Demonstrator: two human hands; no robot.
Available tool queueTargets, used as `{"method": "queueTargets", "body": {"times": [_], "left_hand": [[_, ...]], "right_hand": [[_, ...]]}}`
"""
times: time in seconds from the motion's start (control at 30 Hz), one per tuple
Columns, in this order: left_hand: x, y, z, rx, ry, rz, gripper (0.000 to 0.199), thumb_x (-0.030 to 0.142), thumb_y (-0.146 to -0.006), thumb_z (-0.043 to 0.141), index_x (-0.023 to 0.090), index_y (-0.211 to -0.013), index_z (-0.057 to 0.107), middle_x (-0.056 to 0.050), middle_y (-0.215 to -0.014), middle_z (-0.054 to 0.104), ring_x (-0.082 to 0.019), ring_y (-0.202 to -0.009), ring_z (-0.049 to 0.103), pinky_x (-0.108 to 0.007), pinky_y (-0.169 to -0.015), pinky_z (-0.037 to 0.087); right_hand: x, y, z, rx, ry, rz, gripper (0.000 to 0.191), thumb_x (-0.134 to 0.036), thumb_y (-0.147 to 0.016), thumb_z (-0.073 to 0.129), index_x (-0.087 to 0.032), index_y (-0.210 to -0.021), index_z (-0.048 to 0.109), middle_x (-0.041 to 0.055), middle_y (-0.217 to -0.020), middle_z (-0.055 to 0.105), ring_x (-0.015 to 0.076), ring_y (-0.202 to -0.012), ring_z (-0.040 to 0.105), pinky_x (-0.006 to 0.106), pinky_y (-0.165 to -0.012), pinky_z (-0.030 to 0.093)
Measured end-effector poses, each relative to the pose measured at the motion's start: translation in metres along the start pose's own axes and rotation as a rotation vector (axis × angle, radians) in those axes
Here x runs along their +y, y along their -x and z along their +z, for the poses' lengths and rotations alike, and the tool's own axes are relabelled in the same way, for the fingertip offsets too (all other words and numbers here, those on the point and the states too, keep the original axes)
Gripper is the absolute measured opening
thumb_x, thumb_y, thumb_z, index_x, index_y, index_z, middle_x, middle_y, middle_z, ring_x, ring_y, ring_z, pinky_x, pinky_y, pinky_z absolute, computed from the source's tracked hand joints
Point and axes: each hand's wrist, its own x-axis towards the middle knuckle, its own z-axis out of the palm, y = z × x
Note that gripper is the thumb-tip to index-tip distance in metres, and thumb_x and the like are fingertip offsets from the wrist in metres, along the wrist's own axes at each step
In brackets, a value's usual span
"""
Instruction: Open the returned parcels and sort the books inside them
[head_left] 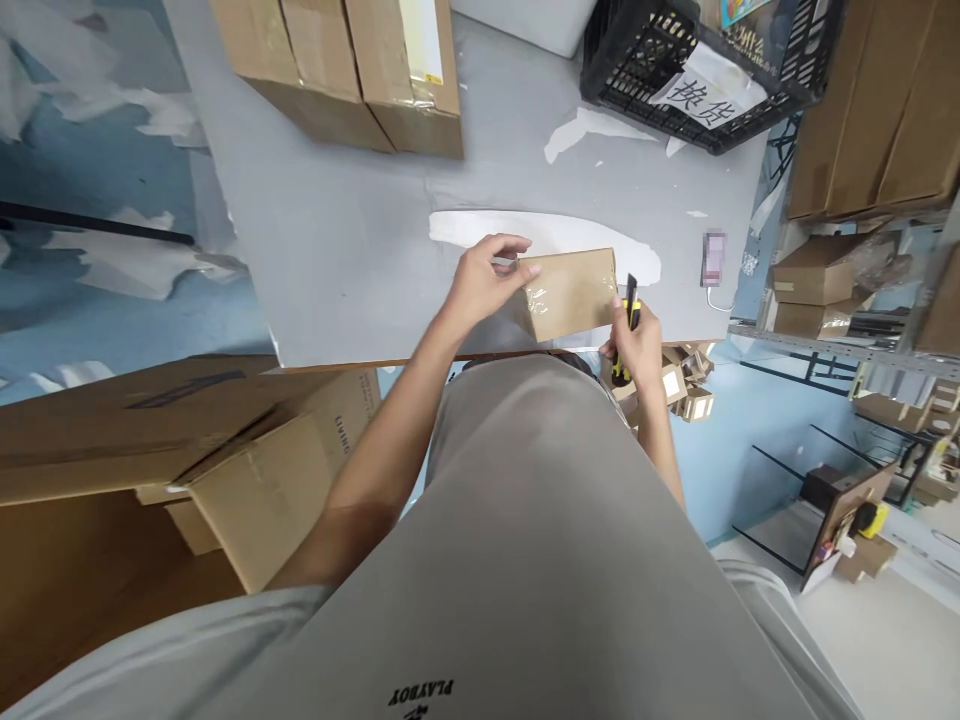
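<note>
A small brown cardboard box (574,292) with clear tape on its left end is held near the front edge of the grey table (337,250). My left hand (487,280) is closed on the box's left end, thumb on top and fingers at the far corner. In my right hand (636,345) is a yellow and black box cutter (630,315), its dark blade pointing away from me. That hand's thumb is close to the box's right end; whether it touches is hard to tell. Beneath the box lies a torn white sheet of paper (450,227).
Large taped cartons (337,60) stand at the back left of the table. A black plastic crate (645,60) with a handwritten paper sits at the back right. A phone-like device (713,258) with a cable lies at the right edge. An open big carton (247,480) stands at my left.
</note>
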Motion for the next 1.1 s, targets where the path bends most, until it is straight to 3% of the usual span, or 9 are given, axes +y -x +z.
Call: {"method": "queueTargets", "body": {"times": [0.1, 0.23, 0.33, 0.53, 0.83, 1.1], "left_hand": [[0.006, -0.005, 0.000, -0.056, -0.010, -0.001, 0.036, 0.038, -0.090, 0.089, 0.023, -0.121, 0.083, -0.008, -0.131, 0.080, -0.029, -0.119, 0.075, -0.044, -0.103, 0.066], [0.000, -0.011, -0.001, -0.082, 0.005, -0.005, 0.030, 0.035, -0.086, 0.090, 0.022, -0.112, 0.085, -0.007, -0.121, 0.082, -0.028, -0.112, 0.076, -0.046, -0.101, 0.067], [-0.003, -0.014, -0.001, -0.073, 0.012, -0.002, 0.028, 0.035, -0.083, 0.092, 0.021, -0.107, 0.086, -0.006, -0.116, 0.082, -0.028, -0.107, 0.077, -0.047, -0.099, 0.068], [-0.003, -0.014, -0.001, -0.102, 0.044, -0.009, 0.027, 0.034, -0.084, 0.092, 0.021, -0.108, 0.087, -0.006, -0.116, 0.083, -0.028, -0.107, 0.077, -0.049, -0.102, 0.066], [-0.009, -0.013, 0.003, -0.097, 0.045, 0.013, 0.027, 0.034, -0.083, 0.091, 0.022, -0.107, 0.088, -0.005, -0.114, 0.082, -0.025, -0.102, 0.076, -0.045, -0.097, 0.068], [-0.006, -0.007, 0.012, -0.036, 0.037, -0.030, 0.022, 0.024, -0.083, 0.088, 0.021, -0.105, 0.087, -0.006, -0.111, 0.081, -0.026, -0.103, 0.076, -0.048, -0.105, 0.068]], "right_hand": [[-0.016, 0.021, 0.013, -0.091, 0.055, 0.025, 0.033, -0.054, -0.118, 0.049, -0.025, -0.129, 0.062, -0.0028, -0.067, 0.071, 0.0256, -0.059, 0.076, 0.033, -0.071, 0.059], [-0.035, 0.038, 0.034, -0.143, 0.215, -0.085, 0.020, -0.041, -0.116, 0.053, -0.027, -0.121, 0.066, 0.0029, -0.085, 0.082, 0.0276, -0.078, 0.082, 0.033, -0.081, 0.056], [-0.047, 0.041, 0.046, -0.175, 0.325, -0.199, 0.026, -0.043, -0.119, 0.053, -0.029, -0.118, 0.074, 0.0059, -0.099, 0.086, 0.0288, -0.093, 0.083, 0.032, -0.087, 0.053], [-0.061, 0.034, 0.061, -0.204, 0.468, -0.250, 0.035, -0.043, -0.122, 0.051, -0.027, -0.125, 0.081, 0.0085, -0.105, 0.088, 0.0297, -0.099, 0.083, 0.030, -0.087, 0.049], [-0.076, 0.042, 0.071, -0.196, 0.653, -0.187, 0.037, -0.038, -0.122, 0.047, -0.024, -0.132, 0.080, 0.0145, -0.110, 0.088, 0.0350, -0.103, 0.082, 0.037, -0.091, 0.055], [-0.091, 0.044, 0.083, -0.232, 0.786, -0.087, 0.038, -0.032, -0.120, 0.046, -0.017, -0.135, 0.078, 0.0247, -0.121, 0.083, 0.0390, -0.114, 0.079, 0.049, -0.099, 0.062]]}}
